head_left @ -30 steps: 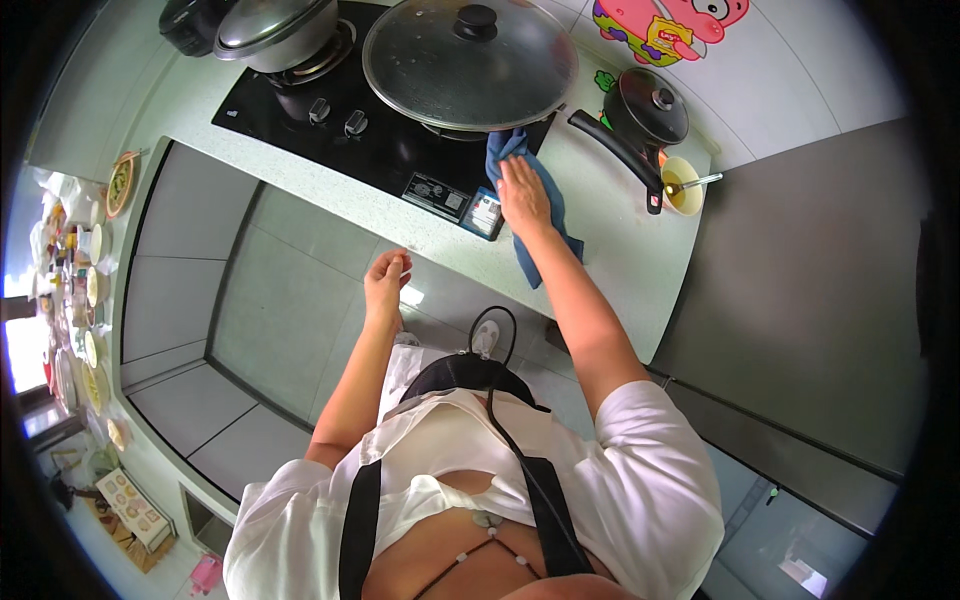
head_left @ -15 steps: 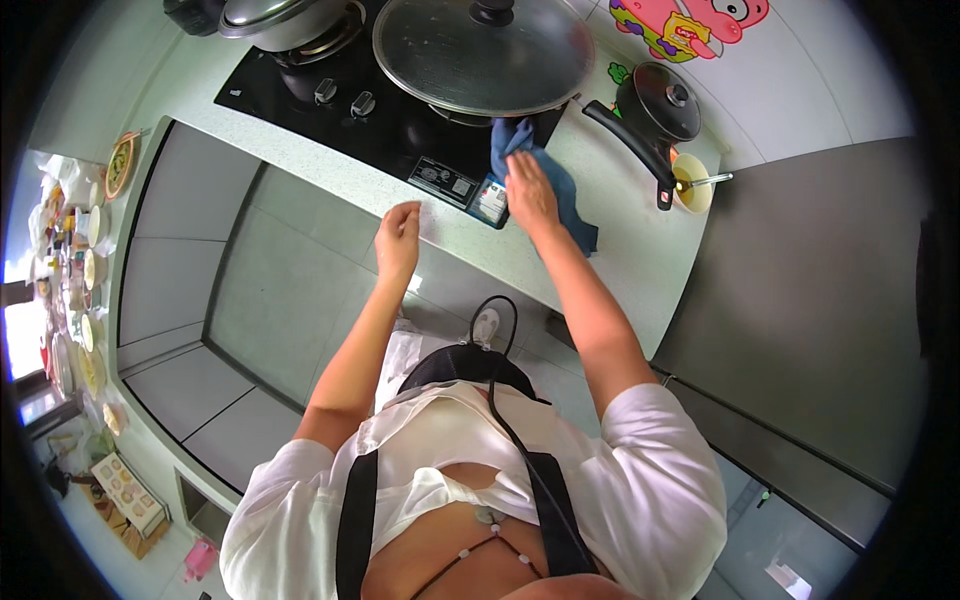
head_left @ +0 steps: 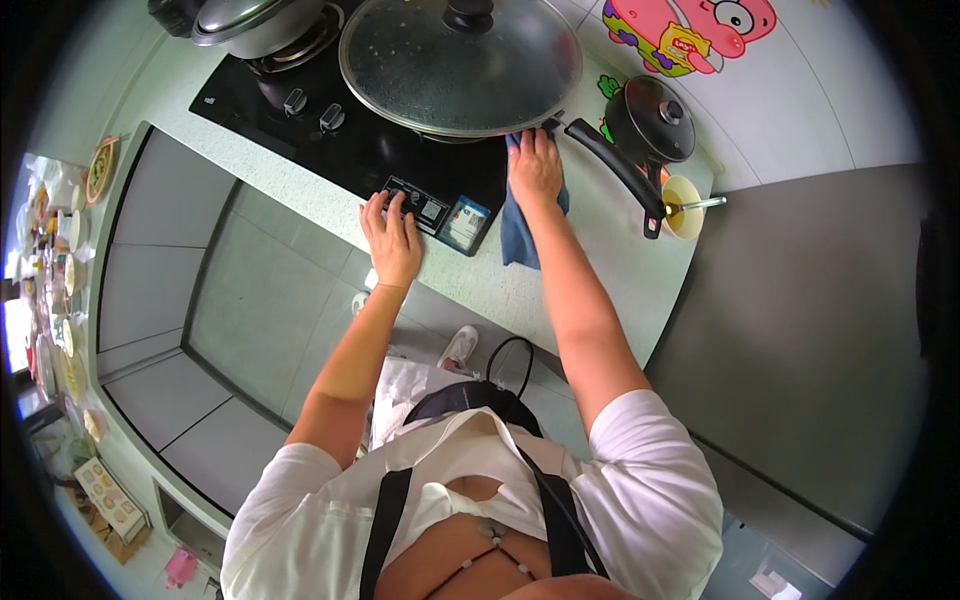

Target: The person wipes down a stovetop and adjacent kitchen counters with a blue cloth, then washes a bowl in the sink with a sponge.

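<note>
My right hand (head_left: 536, 168) presses down on a blue cloth (head_left: 520, 240) beside the right edge of the black stove (head_left: 290, 125). Its fingers point at the rim of a large pan's glass lid (head_left: 460, 75), and part of the cloth is hidden under the palm. With fingers spread, my left hand (head_left: 394, 240) rests at the front edge of the stove, fingertips on the dark label (head_left: 428, 212); nothing is in it. A long black pan handle (head_left: 615, 170) reaches out over the counter to the right of my right hand.
A lidded pot (head_left: 262, 25) stands on the left burner, behind two knobs (head_left: 331, 118). At right are a small black lidded pot (head_left: 650, 122) and a bowl (head_left: 684, 215) with a spoon. Dishes line the far-left counter (head_left: 70, 310). A grey appliance (head_left: 800, 330) stands beside the counter.
My right hand has moved toward the pan handle with the cloth, which now bunches closer under it. My left hand has come forward onto the stove edge and its fingers have spread.
</note>
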### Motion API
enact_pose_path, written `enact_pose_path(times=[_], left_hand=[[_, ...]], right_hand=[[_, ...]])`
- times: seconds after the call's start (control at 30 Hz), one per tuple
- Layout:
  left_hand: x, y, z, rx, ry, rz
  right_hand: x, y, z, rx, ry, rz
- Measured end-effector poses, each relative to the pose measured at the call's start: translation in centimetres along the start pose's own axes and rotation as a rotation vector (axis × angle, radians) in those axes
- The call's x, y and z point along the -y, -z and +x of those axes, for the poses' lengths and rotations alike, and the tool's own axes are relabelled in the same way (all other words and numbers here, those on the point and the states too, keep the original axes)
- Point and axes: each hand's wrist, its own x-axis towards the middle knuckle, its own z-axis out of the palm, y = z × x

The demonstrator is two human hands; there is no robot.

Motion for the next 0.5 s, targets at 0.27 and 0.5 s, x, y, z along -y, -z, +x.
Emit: enact_pose_path(times=[0.27,0.5], left_hand=[[-0.1,0.1,0.0,-0.078,-0.011,-0.009],[-0.1,-0.3,-0.4,-0.101,0.017,-0.057]], right_hand=[[0.2,-1.7,-1.5,-0.039,0.155,0.12],[4.1,0.6,-1.9,0.148,0.367,0.196]])
